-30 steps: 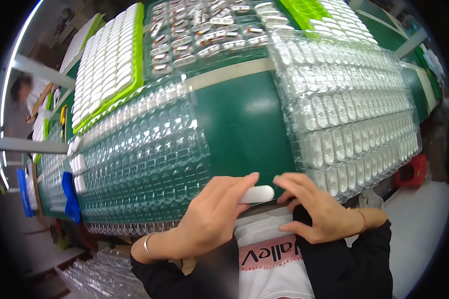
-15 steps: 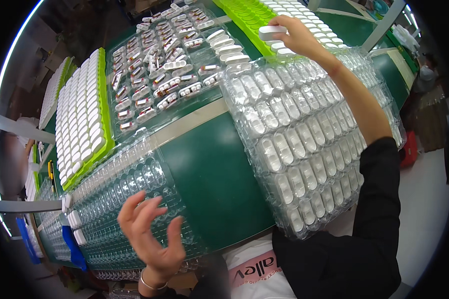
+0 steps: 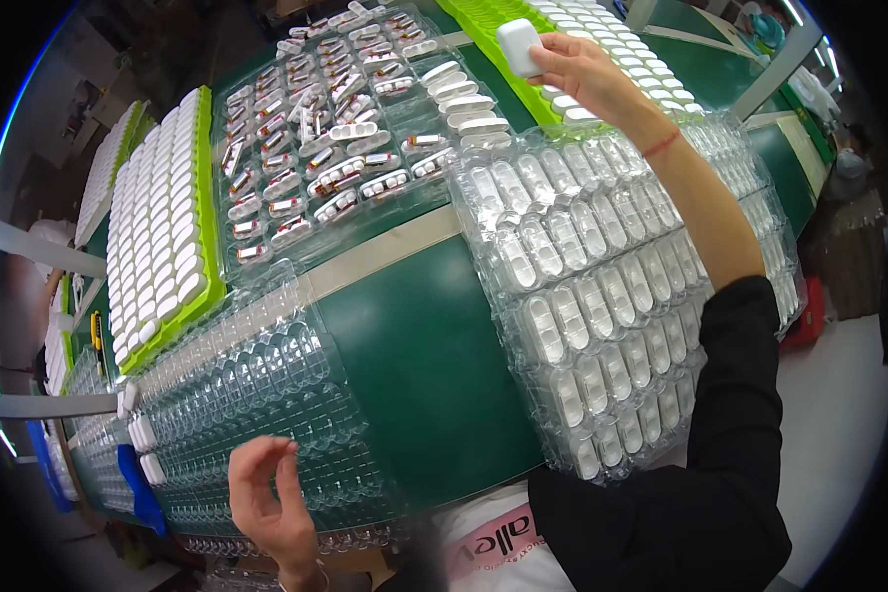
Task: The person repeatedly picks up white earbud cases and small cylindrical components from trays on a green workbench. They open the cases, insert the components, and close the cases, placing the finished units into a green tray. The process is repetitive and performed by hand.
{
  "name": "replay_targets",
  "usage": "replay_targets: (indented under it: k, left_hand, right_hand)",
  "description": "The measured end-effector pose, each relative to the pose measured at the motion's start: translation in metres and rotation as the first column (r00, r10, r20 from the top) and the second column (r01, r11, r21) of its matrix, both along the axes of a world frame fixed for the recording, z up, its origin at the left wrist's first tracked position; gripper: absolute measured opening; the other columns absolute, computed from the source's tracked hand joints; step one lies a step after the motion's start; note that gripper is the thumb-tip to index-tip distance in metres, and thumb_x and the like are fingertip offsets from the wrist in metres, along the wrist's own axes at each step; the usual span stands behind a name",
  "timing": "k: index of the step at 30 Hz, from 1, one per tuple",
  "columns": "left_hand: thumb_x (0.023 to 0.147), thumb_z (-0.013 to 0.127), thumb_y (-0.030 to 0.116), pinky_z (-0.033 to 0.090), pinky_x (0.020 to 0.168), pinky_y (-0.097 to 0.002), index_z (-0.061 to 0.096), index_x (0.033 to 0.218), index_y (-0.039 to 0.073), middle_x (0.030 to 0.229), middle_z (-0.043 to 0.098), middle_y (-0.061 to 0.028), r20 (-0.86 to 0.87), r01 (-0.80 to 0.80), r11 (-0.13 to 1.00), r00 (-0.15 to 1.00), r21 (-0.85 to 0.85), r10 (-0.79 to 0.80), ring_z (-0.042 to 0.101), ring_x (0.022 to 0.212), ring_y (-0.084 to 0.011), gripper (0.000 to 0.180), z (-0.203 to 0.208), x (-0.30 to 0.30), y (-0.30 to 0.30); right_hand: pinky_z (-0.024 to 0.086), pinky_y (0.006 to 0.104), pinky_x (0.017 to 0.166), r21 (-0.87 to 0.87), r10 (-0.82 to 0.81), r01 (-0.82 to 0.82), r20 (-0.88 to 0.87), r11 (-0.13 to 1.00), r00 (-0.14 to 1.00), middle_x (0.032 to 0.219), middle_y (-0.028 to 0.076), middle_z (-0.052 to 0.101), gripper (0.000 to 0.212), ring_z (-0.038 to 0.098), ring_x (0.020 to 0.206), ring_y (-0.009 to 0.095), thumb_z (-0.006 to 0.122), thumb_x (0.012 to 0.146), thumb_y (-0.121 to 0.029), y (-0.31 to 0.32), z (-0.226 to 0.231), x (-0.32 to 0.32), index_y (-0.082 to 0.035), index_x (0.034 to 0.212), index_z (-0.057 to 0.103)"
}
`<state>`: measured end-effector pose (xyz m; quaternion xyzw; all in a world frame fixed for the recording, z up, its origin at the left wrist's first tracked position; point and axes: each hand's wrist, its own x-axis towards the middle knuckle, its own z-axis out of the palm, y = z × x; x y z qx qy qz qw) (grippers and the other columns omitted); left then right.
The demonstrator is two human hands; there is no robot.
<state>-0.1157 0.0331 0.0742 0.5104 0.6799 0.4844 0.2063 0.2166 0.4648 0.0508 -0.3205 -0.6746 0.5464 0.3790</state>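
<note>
My right hand point(image 3: 587, 74) grips a white earbud charging case point(image 3: 519, 48) between thumb and fingers. It is held up over the far lime-green tray point(image 3: 481, 22), with the case's broad face turned toward me. Rows of similar white cases point(image 3: 602, 35) stand in that tray. My left hand point(image 3: 269, 498) hovers above the clear plastic trays point(image 3: 266, 380) at the near left, fingers curled and thumb tip close to the fingertips. I see nothing between them. Under my right forearm lies a stack of clear blister trays with white inserts point(image 3: 611, 296).
A lime-green tray point(image 3: 207, 178) full of white cases stands at the left. Clear trays at the back centre carry small parts in white holders point(image 3: 355, 130). Green tabletop point(image 3: 424, 365) shows between the stacks. A metal post point(image 3: 774, 69) rises at the far right.
My right hand has lifted and tipped the case, so its broad face shows instead of its narrow side. My left hand has moved down slightly, and its spread fingers have curled toward the thumb.
</note>
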Motion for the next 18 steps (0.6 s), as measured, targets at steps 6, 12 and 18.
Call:
replay_targets:
  k: [6,12,18]
  left_hand:
    - [0.087,0.061,-0.008,0.052,0.072,-0.0231,0.061,0.108,-0.003,0.095,0.064,-0.0087,0.17,0.377,0.922,0.906,0.09,-0.388,0.063,0.078,-0.0128,0.021,0.023,0.033,0.087]
    - [0.088,0.065,-0.003,0.045,0.065,-0.0204,0.061,0.111,-0.001,0.101,0.058,-0.0088,-0.001,0.503,0.815,0.851,0.286,-0.525,0.058,0.082,-0.0099,0.024,0.035,0.057,0.097]
    - [0.085,0.069,-0.002,0.043,0.054,-0.0233,0.067,0.09,-0.001,0.072,0.064,-0.007,0.026,0.468,0.841,0.87,0.273,-0.493,0.055,0.056,-0.0113,0.006,0.035,0.058,0.073]
  right_hand:
    - [0.06,0.0211,0.064,-0.151,0.466,-0.606,-0.504,0.781,0.727,0.138,0.032,0.041,0.052,0.067,0.1,0.027,0.066,0.091,-0.024,-0.144,0.04,-0.06,0.005,0.126,0.041]
    - [0.061,0.0285,0.054,-0.261,0.587,-0.874,-0.658,0.409,0.471,0.141,0.032,0.037,0.059,0.071,0.089,0.037,0.074,0.084,-0.032,-0.186,0.038,-0.076,-0.001,0.126,0.047]
    - [0.055,0.0297,0.056,-0.141,0.646,-0.726,-0.367,0.673,0.67,0.107,0.017,0.055,0.044,0.07,0.078,0.03,0.071,0.087,-0.034,-0.175,0.034,-0.075,-0.003,0.11,0.051]
